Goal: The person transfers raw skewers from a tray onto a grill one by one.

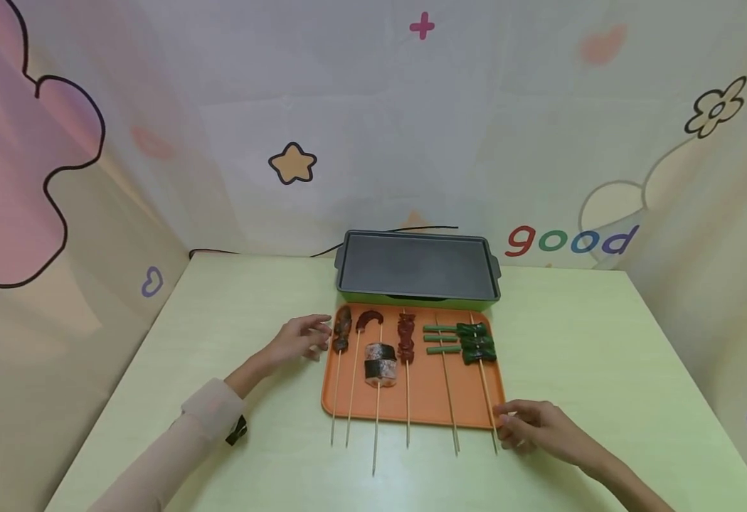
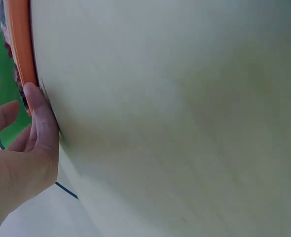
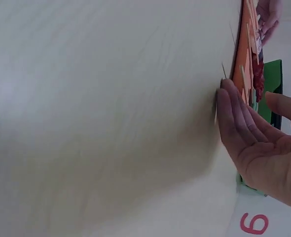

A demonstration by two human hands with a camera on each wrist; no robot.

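An orange tray (image 1: 427, 395) lies on the table with toy food skewers across it, their sticks jutting over the near edge. From left to right are a dark brown skewer (image 1: 343, 328), a curled reddish-brown one (image 1: 368, 319), a white piece with black bands (image 1: 380, 364), a red meat skewer (image 1: 406, 337) and green leafy stalks (image 1: 476, 343). My left hand (image 1: 297, 338) is at the tray's upper left edge, fingers loosely bent. At the near right corner is my right hand (image 1: 536, 428), fingers extended beside the rightmost stick, thumb apart in the right wrist view. Exact fingertip contact is unclear.
Directly behind the tray stands a green electric grill (image 1: 418, 267) with a dark flat plate. Its black cord (image 1: 220, 251) runs along the table's back edge. A printed curtain (image 1: 361, 142) encloses the back and sides of the pale table (image 1: 578, 341).
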